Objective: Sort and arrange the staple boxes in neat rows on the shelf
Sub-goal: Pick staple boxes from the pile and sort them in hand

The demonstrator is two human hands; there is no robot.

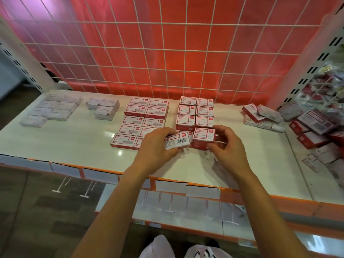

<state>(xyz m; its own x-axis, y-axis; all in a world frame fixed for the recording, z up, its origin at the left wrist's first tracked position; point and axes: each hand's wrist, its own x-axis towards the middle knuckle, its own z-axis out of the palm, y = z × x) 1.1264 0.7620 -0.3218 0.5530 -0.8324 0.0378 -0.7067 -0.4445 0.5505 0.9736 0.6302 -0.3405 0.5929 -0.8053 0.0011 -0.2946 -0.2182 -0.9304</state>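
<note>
On the white shelf, red-and-white staple boxes stand in two-column blocks: a flat block left of centre and a taller stacked block at the middle. My left hand grips a box with its barcode side up, at the front of the stacked block. My right hand holds a label-up box right beside it, thumb at its front and fingers behind.
Pale grey boxes lie in rows at the far left, a smaller pale group next to them. A loose heap of red boxes lies at the back right, more pile up past the shelf's right edge. A wire grid backs the shelf.
</note>
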